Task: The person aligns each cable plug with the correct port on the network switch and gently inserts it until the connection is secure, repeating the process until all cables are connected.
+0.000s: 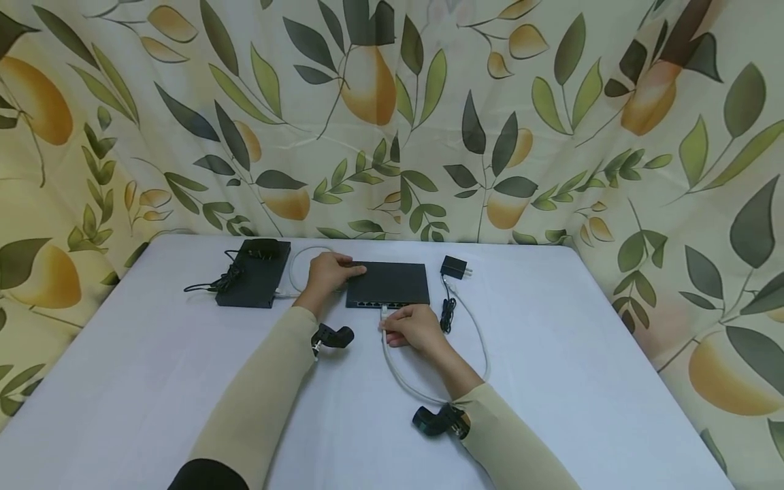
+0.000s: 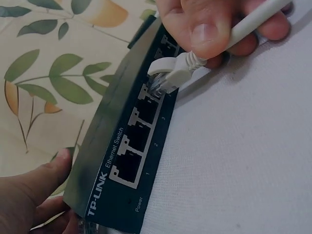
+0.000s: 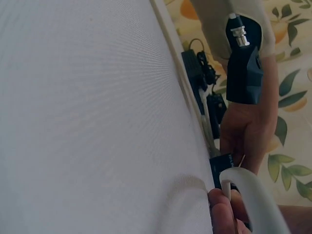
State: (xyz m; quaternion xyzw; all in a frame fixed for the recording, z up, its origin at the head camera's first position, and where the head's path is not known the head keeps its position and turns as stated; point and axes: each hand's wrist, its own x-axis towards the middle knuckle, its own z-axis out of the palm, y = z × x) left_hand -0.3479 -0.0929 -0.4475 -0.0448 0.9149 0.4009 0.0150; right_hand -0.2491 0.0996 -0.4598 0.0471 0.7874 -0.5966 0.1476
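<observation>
A black TP-LINK Ethernet switch point(image 1: 388, 282) lies near the back of the white table, its row of ports facing me. My left hand point(image 1: 327, 272) grips its left end, thumb on the top. My right hand point(image 1: 416, 327) pinches a white network cable point(image 2: 251, 24) just behind its plug. In the left wrist view the clear tip of the plug point(image 2: 168, 75) sits right at the mouth of a middle port, while the ports marked 1 and 2 show dark and unfilled. The cable loops toward me and round to the right of the switch.
Left of the switch lies another black box point(image 1: 260, 279) with a black adapter and a bundled cord point(image 1: 226, 280) on it. A white cable point(image 1: 292, 269) curves beside that box. To the right are a plug-in power adapter point(image 1: 454, 267) and its tied cord point(image 1: 448, 316). A printed curtain point(image 1: 392, 170) hangs behind.
</observation>
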